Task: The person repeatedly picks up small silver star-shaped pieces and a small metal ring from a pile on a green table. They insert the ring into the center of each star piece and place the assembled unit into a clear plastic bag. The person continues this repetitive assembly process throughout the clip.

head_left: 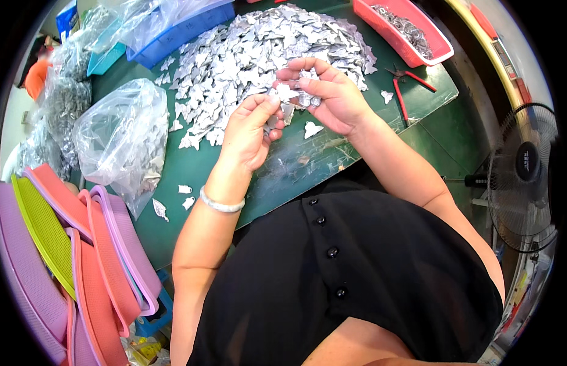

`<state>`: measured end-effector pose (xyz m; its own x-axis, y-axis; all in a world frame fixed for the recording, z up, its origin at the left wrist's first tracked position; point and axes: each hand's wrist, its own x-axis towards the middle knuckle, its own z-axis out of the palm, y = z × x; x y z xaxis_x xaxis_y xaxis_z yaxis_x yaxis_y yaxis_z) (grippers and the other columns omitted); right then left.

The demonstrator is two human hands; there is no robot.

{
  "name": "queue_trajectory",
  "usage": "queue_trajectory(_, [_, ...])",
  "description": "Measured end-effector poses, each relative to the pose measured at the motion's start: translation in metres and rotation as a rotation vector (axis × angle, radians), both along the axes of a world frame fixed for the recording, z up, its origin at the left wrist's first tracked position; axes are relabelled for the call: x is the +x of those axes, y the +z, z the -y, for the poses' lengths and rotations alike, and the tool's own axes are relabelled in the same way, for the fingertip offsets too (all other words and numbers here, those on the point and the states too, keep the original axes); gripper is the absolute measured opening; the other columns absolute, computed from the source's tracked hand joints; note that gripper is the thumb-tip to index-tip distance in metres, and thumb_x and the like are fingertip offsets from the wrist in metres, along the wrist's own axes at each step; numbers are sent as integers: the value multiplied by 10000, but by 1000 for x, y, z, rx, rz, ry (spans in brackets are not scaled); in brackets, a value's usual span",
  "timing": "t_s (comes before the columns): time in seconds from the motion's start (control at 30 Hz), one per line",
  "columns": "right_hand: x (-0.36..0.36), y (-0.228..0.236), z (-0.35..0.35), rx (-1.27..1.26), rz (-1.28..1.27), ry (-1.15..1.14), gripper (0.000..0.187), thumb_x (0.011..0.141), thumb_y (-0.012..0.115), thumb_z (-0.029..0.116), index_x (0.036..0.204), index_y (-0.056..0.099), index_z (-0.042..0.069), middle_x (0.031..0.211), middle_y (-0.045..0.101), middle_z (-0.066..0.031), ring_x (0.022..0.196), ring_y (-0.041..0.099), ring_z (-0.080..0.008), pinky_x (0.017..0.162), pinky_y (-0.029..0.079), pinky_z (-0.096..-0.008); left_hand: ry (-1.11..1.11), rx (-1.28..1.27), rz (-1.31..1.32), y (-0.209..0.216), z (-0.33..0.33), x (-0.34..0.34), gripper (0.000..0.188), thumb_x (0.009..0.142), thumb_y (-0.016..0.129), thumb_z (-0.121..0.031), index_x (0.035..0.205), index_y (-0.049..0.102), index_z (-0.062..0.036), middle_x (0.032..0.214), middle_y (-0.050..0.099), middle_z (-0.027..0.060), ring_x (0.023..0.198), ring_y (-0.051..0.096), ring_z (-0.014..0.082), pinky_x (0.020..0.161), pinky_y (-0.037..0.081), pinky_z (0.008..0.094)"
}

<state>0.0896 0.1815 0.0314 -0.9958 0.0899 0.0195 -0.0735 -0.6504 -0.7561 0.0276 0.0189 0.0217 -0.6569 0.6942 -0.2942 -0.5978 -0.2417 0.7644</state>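
My left hand (250, 131), with a pale bangle on its wrist, pinches a small silver butterfly-like metal piece (284, 93) between thumb and fingertips. Close beside it, my right hand (339, 100) is curled around several silver metal pieces (309, 88), and its fingers partly cover them. Both hands meet in front of a big heap of flat silver metal pieces (253, 55) on the green table (283, 177). One loose piece (312, 129) lies just below my right hand.
Red-handled pliers (402, 91) lie right of the heap. A pink bin (439, 52) holds metal rings. A blue bin (155, 55) stands back left, near a clear plastic bag (122, 131) of pieces. Colored baskets (94, 262) are stacked left; a black fan (524, 177) stands right.
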Motion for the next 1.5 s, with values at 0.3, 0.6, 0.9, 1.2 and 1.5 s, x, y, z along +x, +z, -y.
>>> queue_trajectory(0.3, [15,10,-22,173,238,36,73,816,567,93,834,554,24,712,569,-65,503,462,-79,427,354,-200,-62,4,-65,2,-24,-2,101,809,609,-162,817,551,-79,706,566,25,587,516,110,502,394,212])
queue_trajectory(0.6, [-23,59,-156,122,41,-405,127,804,537,71,824,522,-54,690,518,-88,533,464,-104,425,376,-181,-84,204,239,2,-28,-4,450,918,360,-297,1138,426,90,1134,469,259,1044,489,354,887,442,415])
queue_trajectory(0.9, [-18,8,-110,-124,130,-89,303,885,438,185,1048,447,-71,926,554,-201,751,563,-219,620,493,-311,-130,18,78,-1,-29,-3,290,872,475,-223,1049,527,1,965,576,134,885,568,254,739,485,346])
queue_trajectory(1.2, [-23,-16,-26,-334,42,115,399,921,362,300,1096,469,-43,988,546,-183,811,555,-209,696,496,-326,-77,-23,29,9,-24,1,217,863,502,-220,979,525,-38,861,569,76,808,577,199,683,485,307])
queue_trajectory(1.5, [-26,-11,-11,-273,93,-24,324,922,366,243,1063,454,-34,1005,525,-174,841,540,-222,739,487,-336,-90,9,101,5,-16,6,237,857,518,-197,1013,493,-20,867,576,105,783,589,210,691,498,312])
